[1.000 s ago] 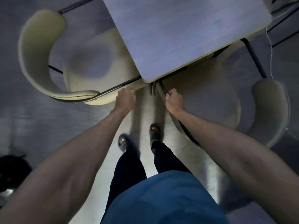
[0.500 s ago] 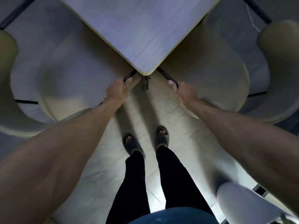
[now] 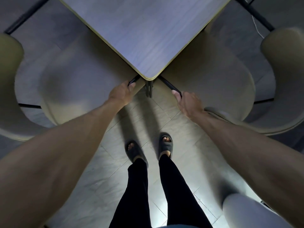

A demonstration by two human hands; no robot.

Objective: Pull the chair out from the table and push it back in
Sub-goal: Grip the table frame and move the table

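left hand (image 3: 120,94) clamped on left chair (image 3: 79,83) frame, right hand (image 3: 189,102) on right chair (image 3: 213,83) frame, both beside table (image 3: 144,30) corner.

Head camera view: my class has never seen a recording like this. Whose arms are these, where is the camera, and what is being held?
There is no machine here. A person wears one wide-angle camera on the head, looking down, so you see their own forearms and sandals. They stand at the corner of a table, with a cream chair on each side. The left hand grips a dark bar by the left chair. The right hand grips a matching bar by the right chair. Each bar seems to be part of a chair's frame.
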